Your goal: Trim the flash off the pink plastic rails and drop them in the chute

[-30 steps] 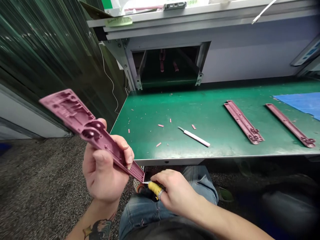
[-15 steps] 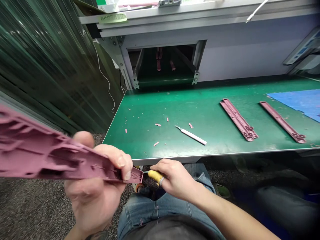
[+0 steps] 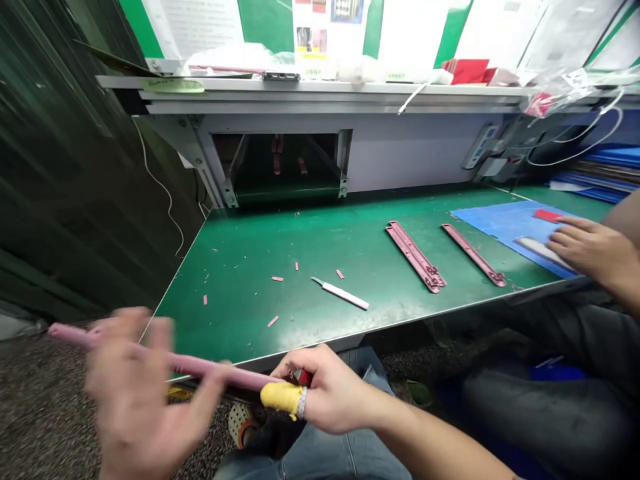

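A long, narrow pink plastic part (image 3: 220, 370) is held slantwise in front of the table's near left corner, its smooth side up. My right hand (image 3: 335, 390) grips its right end, the thumb wrapped in a yellow cover (image 3: 281, 398). Something small and red shows between those fingers, too hidden to name. My left hand (image 3: 145, 393) is smeared by motion, its fingers spread about the part's left half, thumb apart; whether it touches the part I cannot make out. On the green table (image 3: 320, 240) lies a white-handled knife (image 3: 345, 295) with a thin blade, among several small pink scraps (image 3: 273, 321).
More pink parts lie to the right, a pair (image 3: 414, 257) side by side and a single one (image 3: 473, 255). Beyond them a co-worker's hand (image 3: 590, 247) rests over a blue sheet (image 3: 495, 223). A chute opening (image 3: 287, 187) sits at the back under a shelf (image 3: 325, 100).
The pink part has turned from its ribbed inside to its smooth side. My right hand now grips its end, and my left fingers have spread. The view has risen and swung right.
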`<state>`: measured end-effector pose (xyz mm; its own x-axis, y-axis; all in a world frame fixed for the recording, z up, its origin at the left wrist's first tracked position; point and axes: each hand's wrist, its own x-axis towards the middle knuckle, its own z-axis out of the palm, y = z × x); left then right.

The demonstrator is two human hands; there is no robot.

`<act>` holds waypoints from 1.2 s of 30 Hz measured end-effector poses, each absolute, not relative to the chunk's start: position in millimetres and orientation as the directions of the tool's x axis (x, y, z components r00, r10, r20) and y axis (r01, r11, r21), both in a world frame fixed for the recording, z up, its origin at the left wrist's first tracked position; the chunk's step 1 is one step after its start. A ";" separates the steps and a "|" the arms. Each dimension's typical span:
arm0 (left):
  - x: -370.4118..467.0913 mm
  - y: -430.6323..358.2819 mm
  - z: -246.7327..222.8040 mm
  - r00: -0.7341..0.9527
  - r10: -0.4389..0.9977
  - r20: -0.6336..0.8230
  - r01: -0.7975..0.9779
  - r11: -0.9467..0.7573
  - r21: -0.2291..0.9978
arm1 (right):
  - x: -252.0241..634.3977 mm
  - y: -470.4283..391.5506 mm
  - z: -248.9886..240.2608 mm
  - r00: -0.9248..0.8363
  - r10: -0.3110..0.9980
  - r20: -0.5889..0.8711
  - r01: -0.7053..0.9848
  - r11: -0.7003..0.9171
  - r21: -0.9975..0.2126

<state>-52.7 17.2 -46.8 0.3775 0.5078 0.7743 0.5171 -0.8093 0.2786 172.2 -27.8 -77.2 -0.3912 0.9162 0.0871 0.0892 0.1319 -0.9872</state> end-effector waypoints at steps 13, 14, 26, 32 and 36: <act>-72.2 24.0 -6.6 0.893 0.367 0.260 0.404 -0.909 -0.104 | 192.5 -15.0 -69.1 -0.518 0.717 0.466 0.536 0.697 -0.477; -71.3 24.5 -1.0 0.907 0.347 0.240 0.384 -0.915 -0.125 | 187.7 -13.8 -70.4 -0.528 0.699 0.481 0.602 0.708 -0.369; -73.7 10.3 11.6 0.916 0.296 0.273 0.352 -0.916 -0.189 | 179.2 -4.2 -56.7 -0.629 0.591 0.505 0.633 0.767 -0.107; -69.5 -9.2 -9.2 0.785 0.450 0.426 0.492 -0.870 0.011 | 180.5 -8.3 -56.1 -0.558 0.583 0.591 0.654 0.747 -0.119; -62.9 -22.7 -21.3 0.697 0.543 0.469 0.576 -0.813 0.084 | 179.6 -8.5 -57.1 -0.524 0.566 0.636 0.666 0.738 -0.108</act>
<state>-62.9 -22.7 -21.3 0.6968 0.5426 0.4691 0.5764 -0.8128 0.0840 179.6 -8.5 -57.1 -0.5244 0.5660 0.6361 0.6660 0.7381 -0.1077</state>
